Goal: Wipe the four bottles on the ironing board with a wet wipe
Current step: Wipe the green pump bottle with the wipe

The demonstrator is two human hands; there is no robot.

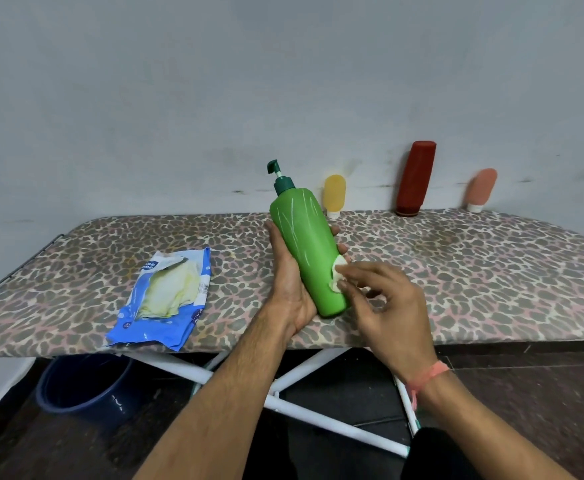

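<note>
My left hand (289, 282) grips a tall green pump bottle (306, 247) from behind, tilted above the leopard-print ironing board (474, 271). My right hand (387, 306) pinches a small folded wet wipe (338, 277) and presses it against the bottle's lower right side. Three other bottles lean on the wall at the board's far edge: a small yellow one (334, 194), a tall dark red one (416, 178) and a small pink one (481, 188).
An open blue wet-wipe packet (166, 299) lies on the board's left part. A dark blue bucket (86, 386) stands on the floor under the board, beside the white crossed legs (304, 372). A grey wall rises right behind the board.
</note>
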